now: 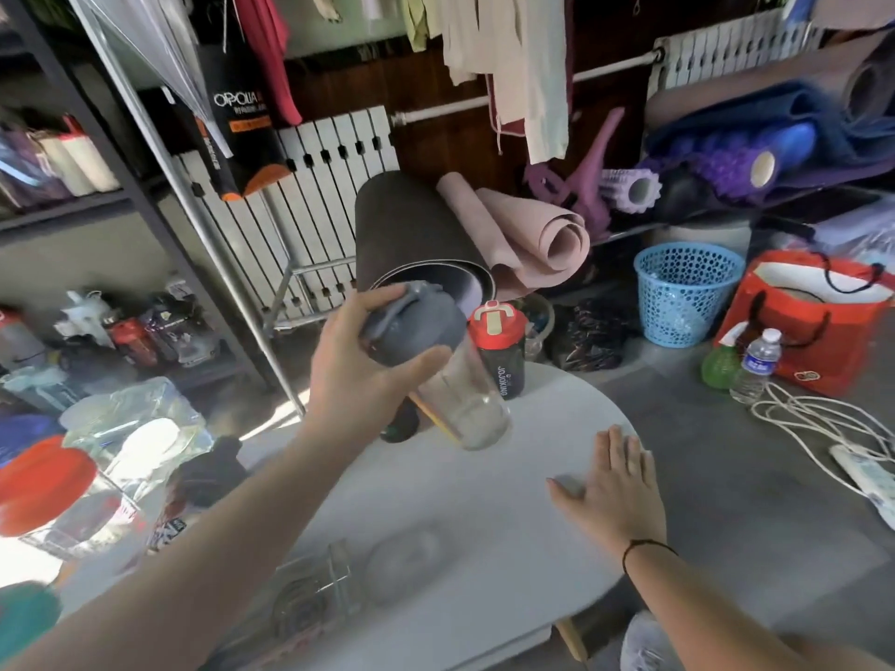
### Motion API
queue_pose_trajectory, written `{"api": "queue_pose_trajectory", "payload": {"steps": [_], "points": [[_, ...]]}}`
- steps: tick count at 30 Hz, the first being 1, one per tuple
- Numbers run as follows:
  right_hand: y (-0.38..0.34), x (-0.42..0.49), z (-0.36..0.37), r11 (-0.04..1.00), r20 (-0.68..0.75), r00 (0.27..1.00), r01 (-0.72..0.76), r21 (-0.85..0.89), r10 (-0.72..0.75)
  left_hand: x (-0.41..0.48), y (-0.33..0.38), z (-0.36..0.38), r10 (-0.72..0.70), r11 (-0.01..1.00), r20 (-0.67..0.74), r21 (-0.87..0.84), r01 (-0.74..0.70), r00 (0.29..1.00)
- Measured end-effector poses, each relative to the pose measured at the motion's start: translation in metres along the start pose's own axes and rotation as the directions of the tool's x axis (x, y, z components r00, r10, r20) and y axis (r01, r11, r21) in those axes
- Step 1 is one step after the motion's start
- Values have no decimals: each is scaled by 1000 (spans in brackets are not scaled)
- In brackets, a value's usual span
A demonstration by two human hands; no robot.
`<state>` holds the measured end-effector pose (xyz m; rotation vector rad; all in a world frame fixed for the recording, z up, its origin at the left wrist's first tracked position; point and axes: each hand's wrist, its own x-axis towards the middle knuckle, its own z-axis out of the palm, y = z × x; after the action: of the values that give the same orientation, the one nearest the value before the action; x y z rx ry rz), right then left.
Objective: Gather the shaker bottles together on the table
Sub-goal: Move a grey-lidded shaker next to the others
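My left hand [368, 365] grips the grey lid of a clear shaker bottle [465, 404], held tilted just above the white round table [484, 515]. Right behind it a dark shaker bottle with a red lid [499, 355] stands upright at the table's far edge. Another dark bottle [399, 423] stands partly hidden behind my left hand and the clear bottle. My right hand [615, 481] lies flat and spread on the table's right side, holding nothing. A clear bottle [315, 602] lies blurred near the table's front edge.
Rolled mats [436, 234] lean behind the table. A blue basket [685, 293], a red bag [813, 322], a green spray bottle [721, 365] and a water bottle [758, 365] stand on the floor at right, with white cables [823, 428]. Shelves with bottles are at left.
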<state>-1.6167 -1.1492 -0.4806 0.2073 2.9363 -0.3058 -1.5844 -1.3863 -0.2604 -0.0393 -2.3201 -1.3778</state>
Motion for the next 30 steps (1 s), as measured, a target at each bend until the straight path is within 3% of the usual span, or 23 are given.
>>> {"api": "queue_pose_trajectory", "payload": {"steps": [3,5,9,24,30], "points": [[1,0,-1,1000,-12,1000,7,10,-7,6,-14,66,15,999,75,49,-19,997],[0,0,-2,1000,-4,1000,6,15,-6,9,-22,102,-51,998,109,51,46,993],[-1,0,-3,999,18,1000,5,32,-6,18,-37,143,-76,995,138,79,66,988],[-1,1,-1,1000,16,1000,19,24,-20,30,-36,176,-70,948,121,316,29,990],[-2,-3,-5,1000,13,1000,18,-3,-18,29,-37,174,-77,948,127,316,34,989]]}}
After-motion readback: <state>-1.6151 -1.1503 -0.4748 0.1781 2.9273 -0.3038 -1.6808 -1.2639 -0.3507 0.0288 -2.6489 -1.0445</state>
